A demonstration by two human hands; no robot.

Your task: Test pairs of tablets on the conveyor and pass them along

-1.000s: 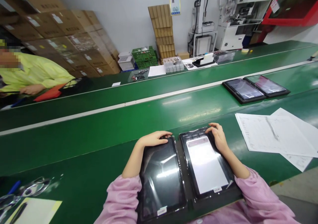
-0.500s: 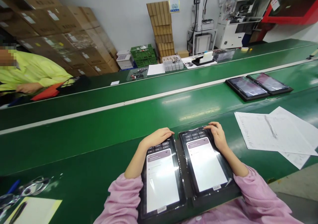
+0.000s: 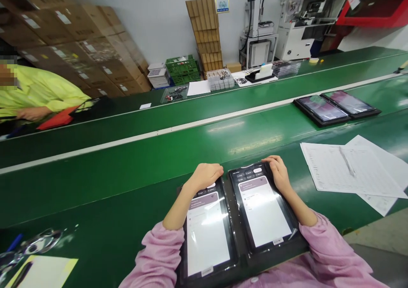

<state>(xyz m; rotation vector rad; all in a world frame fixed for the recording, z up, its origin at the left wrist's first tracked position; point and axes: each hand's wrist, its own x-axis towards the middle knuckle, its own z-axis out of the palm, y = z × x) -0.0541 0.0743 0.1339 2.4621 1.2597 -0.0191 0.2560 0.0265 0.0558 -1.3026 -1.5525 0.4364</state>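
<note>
At the bench edge right in front of you lie the left tablet (image 3: pixel 208 237) and the right tablet (image 3: pixel 267 211), at 9 and 3 o'clock from the gap between them. They seem set side by side, tops pointing away, so both screens read your way and each sits under one hand. Your left hand (image 3: pixel 206 175) bends over the left tablet's top, fingers close together near its 1 o'clock corner; your right hand (image 3: pixel 278 174) curves its fingers over the right tablet's matching corner. Whether either one grips, I cannot tell; lying so high, they leave most of both screens uncovered. Out at 2 o'clock, papers (image 3: pixel 350 169) rest within reach; beyond, between 1 and 2, sits another tablet pair (image 3: pixel 328 108). A co-worker's yellow sleeve (image 3: pixel 47 84) shows towards 10.

Compared with half a second ago, your left fingers are more curled, a white button (image 3: pixel 257 170) is lit on the right tablet, another peeks out beneath your left hand, and the farther pair sits slightly more towards 2 o'clock.
</note>
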